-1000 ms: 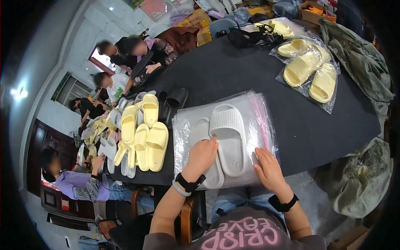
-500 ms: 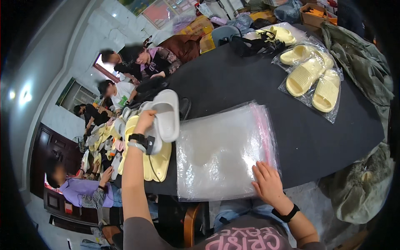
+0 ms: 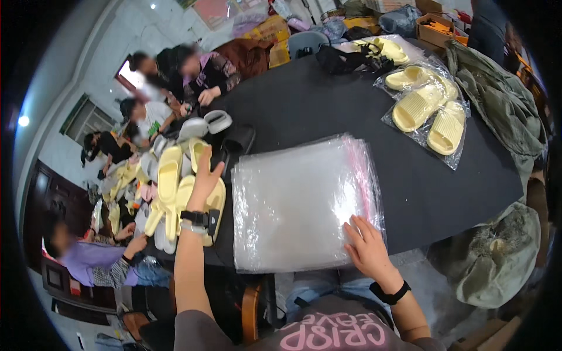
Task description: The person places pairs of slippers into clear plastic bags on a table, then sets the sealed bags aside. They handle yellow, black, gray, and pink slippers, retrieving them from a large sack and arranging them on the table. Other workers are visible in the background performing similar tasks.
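Right hand [image 3: 367, 247]: placed palm down on the near right part of the stack of clear plastic bags [image 3: 287, 205], fingers extended, gripping nothing. The stack lies squarely in front of the wearer on the black bench [image 3: 293, 99]; its pink-edged side is at the right, beside this hand.

Left hand [image 3: 205, 174]: extended over the pile of yellow slippers [image 3: 170, 172], to the left of the bags. Fingers are straight and the thumb is spread to the right; no slipper is gripped. Contact with the slipper beneath cannot be determined. The two hands are well apart.

Governing relation: the yellow slippers lie directly under and to the left of the left hand, which is the nearer one; the bag stack separates them from the right hand. Their long axes run mainly away from the wearer, at differing tilts.

Obstructions: the slippers overlap, and the left wrist covers part of the nearest ones. Grey slippers [image 3: 194, 128] lie just beyond the yellow ones. Black slippers [image 3: 239, 140] lie near the far left corner of the bags.

Farther right: bagged yellow slippers [image 3: 414, 110] lie apart from the stack. Beyond them is a tangle of black straps [image 3: 342, 61]. A person in a white top [image 3: 157, 117] is at the far left.
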The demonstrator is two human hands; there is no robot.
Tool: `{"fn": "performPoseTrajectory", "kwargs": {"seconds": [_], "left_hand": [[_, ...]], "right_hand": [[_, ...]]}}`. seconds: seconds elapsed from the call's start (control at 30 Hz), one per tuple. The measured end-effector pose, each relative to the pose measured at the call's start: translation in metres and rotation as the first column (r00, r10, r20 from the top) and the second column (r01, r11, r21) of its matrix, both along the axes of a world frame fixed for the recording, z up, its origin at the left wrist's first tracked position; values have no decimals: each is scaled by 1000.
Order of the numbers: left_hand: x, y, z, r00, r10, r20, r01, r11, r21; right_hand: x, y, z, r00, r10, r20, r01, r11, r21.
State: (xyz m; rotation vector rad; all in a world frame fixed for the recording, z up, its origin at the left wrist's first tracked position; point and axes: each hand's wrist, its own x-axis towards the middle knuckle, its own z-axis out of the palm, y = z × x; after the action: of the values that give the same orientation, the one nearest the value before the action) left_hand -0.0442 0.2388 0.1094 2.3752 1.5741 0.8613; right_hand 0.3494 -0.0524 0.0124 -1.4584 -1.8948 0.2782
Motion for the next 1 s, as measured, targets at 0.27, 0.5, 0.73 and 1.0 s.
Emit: {"fn": "performPoseTrajectory", "kwargs": {"seconds": [0.27, 0.5, 0.73, 1.0], "left_hand": [[-33, -151, -86, 882, 228, 413, 44, 833, -552], [-2, -179, -93, 815, 197, 545, 182, 806, -563], [-6, -186, -97, 902, 151, 405, 64, 881, -469], [42, -219, -57, 943, -148, -297, 117, 986, -119]], "right_hand": [[28, 4, 40, 925, -230, -304, 245, 969, 13], [35, 36, -26, 724, -205, -659, -36, 942, -332], [39, 37, -8, 798, -194, -570, -17, 939, -343], [205, 93, 26, 897, -407, 171, 413, 911, -4]]}}
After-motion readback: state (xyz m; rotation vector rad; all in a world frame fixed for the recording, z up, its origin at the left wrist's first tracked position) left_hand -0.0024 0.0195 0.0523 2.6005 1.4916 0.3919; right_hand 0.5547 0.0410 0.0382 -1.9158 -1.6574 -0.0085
